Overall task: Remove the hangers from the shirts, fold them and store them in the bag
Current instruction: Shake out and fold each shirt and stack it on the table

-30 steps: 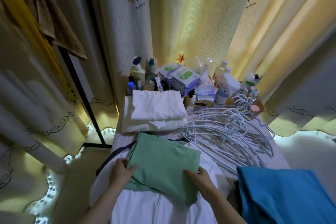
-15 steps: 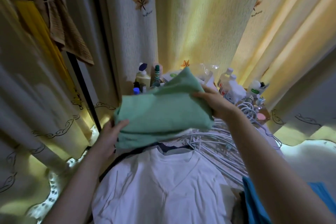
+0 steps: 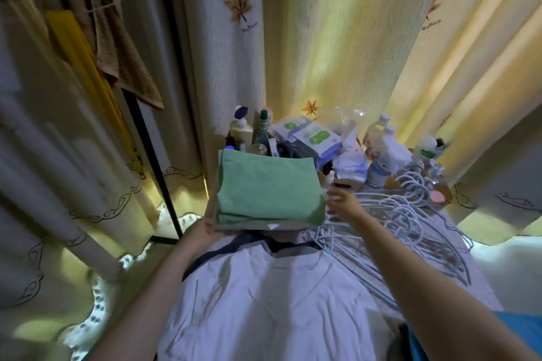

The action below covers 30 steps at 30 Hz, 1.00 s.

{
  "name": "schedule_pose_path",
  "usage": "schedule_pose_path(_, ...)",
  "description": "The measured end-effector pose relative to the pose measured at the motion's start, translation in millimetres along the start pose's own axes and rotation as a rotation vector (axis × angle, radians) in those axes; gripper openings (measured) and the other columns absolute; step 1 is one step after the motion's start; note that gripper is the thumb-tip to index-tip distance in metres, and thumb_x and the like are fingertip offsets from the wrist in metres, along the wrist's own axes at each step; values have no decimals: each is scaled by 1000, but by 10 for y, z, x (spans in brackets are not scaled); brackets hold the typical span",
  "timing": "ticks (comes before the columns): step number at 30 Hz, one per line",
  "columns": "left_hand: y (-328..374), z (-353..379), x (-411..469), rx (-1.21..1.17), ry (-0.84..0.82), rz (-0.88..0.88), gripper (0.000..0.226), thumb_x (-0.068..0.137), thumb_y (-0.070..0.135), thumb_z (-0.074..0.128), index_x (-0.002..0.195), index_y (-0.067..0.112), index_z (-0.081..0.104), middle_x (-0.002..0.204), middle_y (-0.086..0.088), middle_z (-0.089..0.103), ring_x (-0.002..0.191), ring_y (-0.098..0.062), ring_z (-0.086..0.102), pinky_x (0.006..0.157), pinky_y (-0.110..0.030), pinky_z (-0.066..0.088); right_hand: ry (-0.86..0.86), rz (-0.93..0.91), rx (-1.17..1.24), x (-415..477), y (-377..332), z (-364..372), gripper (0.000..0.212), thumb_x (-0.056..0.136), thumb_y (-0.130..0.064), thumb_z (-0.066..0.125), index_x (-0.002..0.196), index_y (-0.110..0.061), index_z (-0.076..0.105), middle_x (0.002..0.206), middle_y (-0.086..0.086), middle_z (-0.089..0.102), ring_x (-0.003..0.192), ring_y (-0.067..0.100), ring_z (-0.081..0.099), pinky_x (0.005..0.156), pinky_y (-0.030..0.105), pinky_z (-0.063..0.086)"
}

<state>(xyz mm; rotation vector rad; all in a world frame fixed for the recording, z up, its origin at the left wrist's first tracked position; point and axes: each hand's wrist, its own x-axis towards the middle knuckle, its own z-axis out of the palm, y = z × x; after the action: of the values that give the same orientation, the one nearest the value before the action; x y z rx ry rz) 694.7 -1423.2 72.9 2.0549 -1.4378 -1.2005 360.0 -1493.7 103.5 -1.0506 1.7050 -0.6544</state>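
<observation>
Curtains (image 3: 322, 38) close off corner; cluttered surface (image 3: 484, 287) below. Folded green shirt (image 3: 269, 187) lies on folded white stack (image 3: 281, 226) at far left, in front of bottles (image 3: 239, 129). My left hand (image 3: 205, 230) touches stack's near-left corner; fingers hidden, can't tell if gripping. My right hand (image 3: 341, 204) just beside green shirt's right edge, fingers loose, blurred, holding nothing. White shirt (image 3: 272, 302) spread flat nearest me. Wire hangers (image 3: 410, 214) piled at right.
</observation>
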Motion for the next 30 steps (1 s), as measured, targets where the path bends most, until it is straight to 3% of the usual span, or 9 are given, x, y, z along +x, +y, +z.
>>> schedule_pose_path(2,-154,293,-54,-3,-12,19,5,84,9,65,88,11,63,77,-6,65,71,-22,62,65,-29,44,3,34,-90,-93,406,22,30,95,3,46,124,4,53,87,14,56,56,19,50,52,23,42)
schedule_pose_path(4,-270,597,-69,13,-52,65,22,85,-3,60,106,1,63,107,-26,63,103,-37,61,83,-30,44,12,33,-281,-235,814,50,30,92,0,50,121,4,59,94,14,60,74,22,57,64,27,44)
schedule_pose_path(6,-331,869,-101,172,-122,119,44,89,6,60,131,0,48,137,-21,47,129,-30,45,103,-30,35,-24,11,-520,-417,1181,87,35,91,-6,55,125,-4,59,116,15,62,102,23,61,82,29,46)
schedule_pose_path(9,-391,1098,-145,388,-56,173,65,92,23,58,146,8,25,151,-11,27,140,-25,28,112,-30,26,-32,17,-633,-619,1518,99,45,89,-11,57,134,-13,50,140,9,47,126,24,48,100,27,39)
schedule_pose_path(15,-365,1041,-64,362,128,79,50,84,25,69,122,1,47,115,-18,64,111,-33,58,87,-40,47,5,-14,-507,-669,1546,-66,39,90,-15,62,127,-7,51,127,16,52,107,28,57,87,31,45)
schedule_pose_path(22,-441,966,-9,341,-190,20,58,89,31,63,136,8,39,123,-13,58,113,-29,57,84,-30,45,-165,18,-652,-785,1514,38,32,88,-45,60,106,-19,62,94,0,62,82,14,52,69,24,37)
schedule_pose_path(25,-504,937,-72,290,-112,171,18,81,24,66,93,13,59,87,-9,57,97,-34,60,75,-32,43,-158,-110,-645,-842,1522,31,29,88,-32,63,64,-22,48,65,-4,46,70,17,44,62,29,29)
schedule_pose_path(28,-510,780,-138,266,-10,299,19,81,17,70,77,16,52,83,-9,50,85,-27,55,68,-31,35,-114,-193,-527,-917,1486,-74,35,89,-19,63,62,-21,41,64,-2,42,62,17,39,55,25,29)
schedule_pose_path(30,-497,633,-192,161,-91,301,23,85,14,67,75,14,47,74,-4,49,72,-20,49,63,-30,30,-46,-254,-459,-972,1455,-168,32,91,-17,60,67,-25,42,64,-6,43,60,12,40,53,18,30)
